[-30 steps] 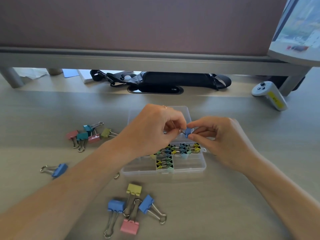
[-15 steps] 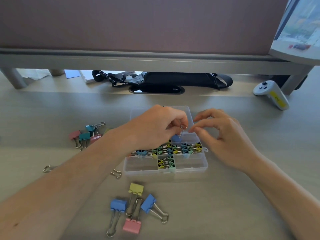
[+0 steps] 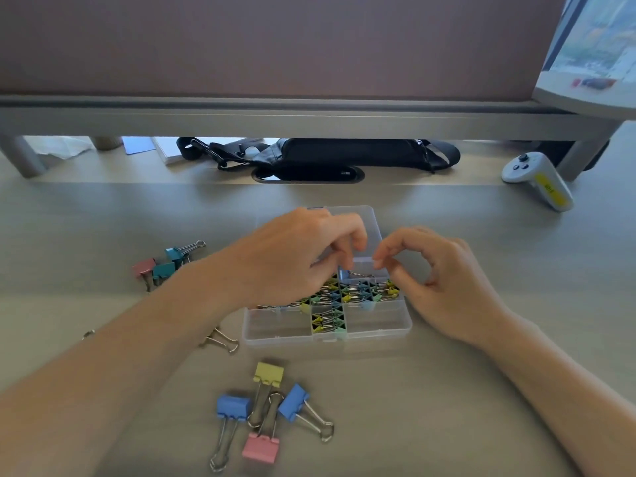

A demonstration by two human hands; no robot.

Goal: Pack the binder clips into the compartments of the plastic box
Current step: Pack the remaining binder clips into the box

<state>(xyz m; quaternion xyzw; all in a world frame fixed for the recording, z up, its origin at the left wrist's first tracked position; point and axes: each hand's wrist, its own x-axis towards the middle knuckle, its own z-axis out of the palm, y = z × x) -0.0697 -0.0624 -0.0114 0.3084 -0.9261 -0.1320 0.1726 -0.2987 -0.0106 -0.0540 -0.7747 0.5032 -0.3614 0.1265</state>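
1. Binder clips, unpacked: pink and teal metal clips with wire handles [image 3: 161, 270] lie at the left of the grey desk [image 3: 447, 390]. Four larger yellow, blue and pink clips [image 3: 234, 406] lie near, left of centre.
2. Left hand [image 3: 296, 259]: fingers curled just above a small blue clip [image 3: 343, 272] lying in a box compartment. Whether they grip it cannot be told.
3. Clear plastic compartment box [image 3: 275, 327], centre: small multicoloured clips [image 3: 351, 294] fill the middle row and the near-centre cell. The near-left and near-right cells are bare. Packing appears partly done.
4. Right hand [image 3: 444, 284]: loosely curled over the box's right side, nothing visibly held.
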